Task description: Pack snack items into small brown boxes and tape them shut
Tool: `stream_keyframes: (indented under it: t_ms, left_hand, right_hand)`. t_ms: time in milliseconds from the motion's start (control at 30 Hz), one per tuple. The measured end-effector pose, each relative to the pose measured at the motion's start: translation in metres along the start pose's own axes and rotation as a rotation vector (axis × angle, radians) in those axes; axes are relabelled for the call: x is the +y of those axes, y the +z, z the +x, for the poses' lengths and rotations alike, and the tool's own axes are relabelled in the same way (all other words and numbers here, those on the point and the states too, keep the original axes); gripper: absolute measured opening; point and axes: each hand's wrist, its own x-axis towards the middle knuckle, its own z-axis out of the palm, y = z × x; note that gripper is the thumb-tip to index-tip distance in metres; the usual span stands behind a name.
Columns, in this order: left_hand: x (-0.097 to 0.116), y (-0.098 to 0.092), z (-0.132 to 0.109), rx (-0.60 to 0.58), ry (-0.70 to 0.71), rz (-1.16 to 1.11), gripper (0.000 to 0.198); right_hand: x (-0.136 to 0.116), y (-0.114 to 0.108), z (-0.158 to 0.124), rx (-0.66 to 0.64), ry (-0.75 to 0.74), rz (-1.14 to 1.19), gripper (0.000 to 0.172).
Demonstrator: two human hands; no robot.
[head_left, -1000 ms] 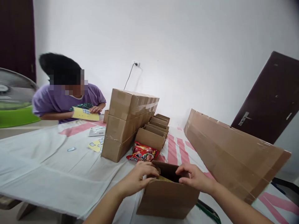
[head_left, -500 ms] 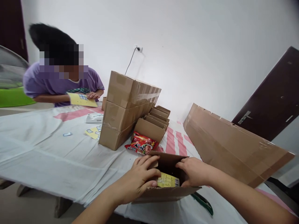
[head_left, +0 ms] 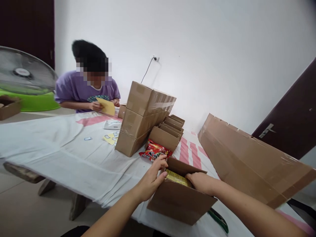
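Note:
A small open cardboard box (head_left: 179,201) stands at the near edge of the table with a yellow packet (head_left: 175,177) inside. My left hand (head_left: 152,177) rests on the box's left rim, fingers curled over the edge by the packet. My right hand (head_left: 200,182) reaches into the box from the right, fingers bent down on the yellow packet. A red noodle packet (head_left: 155,151) lies on the cloth just beyond the box.
Taped cartons (head_left: 144,117) are stacked mid-table beside a row of open boxes (head_left: 170,131). A long flat carton (head_left: 249,161) lies at right. A person in purple (head_left: 86,92) holds a yellow sheet (head_left: 106,106). A fan (head_left: 24,72) stands at left; a dark tool (head_left: 218,221) lies near the box.
The view has swung right and the box now sits upright, its front wall facing me. Both hands stay at the box opening. The other person has lifted the yellow sheet.

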Motion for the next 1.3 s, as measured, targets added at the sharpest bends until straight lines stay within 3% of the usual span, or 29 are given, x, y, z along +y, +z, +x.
stream_keyframes:
  t_ms: [133,200,267,367,400,467,567,667,767,867,967,1067,1133,1200,1300]
  left_hand:
    - [-0.01,0.006,0.002,0.013,-0.032,-0.161,0.023]
    - [-0.016,0.008,0.003,-0.001,-0.046,-0.272,0.037]
    - [-0.023,0.007,0.003,-0.102,-0.062,-0.373,0.063]
    - [-0.032,0.007,0.001,-0.281,-0.101,-0.314,0.121]
    - [-0.034,0.008,0.0,-0.296,-0.114,-0.262,0.134]
    - [-0.038,0.009,0.0,-0.275,-0.131,-0.203,0.142]
    - [-0.039,0.002,0.001,-0.251,-0.14,-0.221,0.136]
    - [-0.036,-0.019,0.004,-0.212,-0.143,-0.232,0.131]
    - [-0.037,-0.048,0.006,-0.096,-0.132,-0.158,0.122]
    - [-0.047,-0.069,0.007,0.061,-0.105,-0.016,0.109]
    - [-0.06,-0.073,0.008,0.19,-0.116,0.163,0.088]
    - [-0.062,-0.063,0.009,0.355,-0.092,0.387,0.08]
    - [-0.054,-0.052,0.009,0.505,-0.01,0.536,0.072]
    - [-0.042,-0.041,0.008,0.625,0.103,0.63,0.049]
    - [-0.025,-0.029,0.006,0.701,0.173,0.681,0.024]
  right_hand:
    - [-0.002,0.0,0.002,0.014,-0.018,0.01,0.025]
    - [-0.002,0.001,0.0,0.064,-0.03,0.002,0.023]
    - [0.0,0.002,-0.004,0.16,-0.035,0.022,0.027]
    - [0.005,0.001,-0.013,0.266,-0.013,0.111,0.036]
    - [0.007,0.0,-0.016,0.289,-0.007,0.146,0.038]
    - [0.013,-0.003,-0.021,0.333,-0.007,0.219,0.039]
    - [0.026,-0.01,-0.025,0.428,-0.055,0.39,0.036]
    - [0.044,-0.019,-0.028,0.659,-0.071,0.682,0.038]
    - [0.058,-0.027,-0.032,0.952,0.004,0.925,0.047]
    - [0.061,-0.028,-0.035,1.122,0.033,0.981,0.053]
    - [0.055,-0.017,-0.034,1.165,0.02,0.885,0.049]
    - [0.042,-0.004,-0.029,1.126,-0.023,0.767,0.046]
    - [0.032,0.0,-0.025,1.069,-0.055,0.739,0.046]
    - [0.024,0.001,-0.022,1.023,-0.088,0.747,0.045]
    - [0.017,-0.003,-0.015,0.997,-0.118,0.769,0.046]
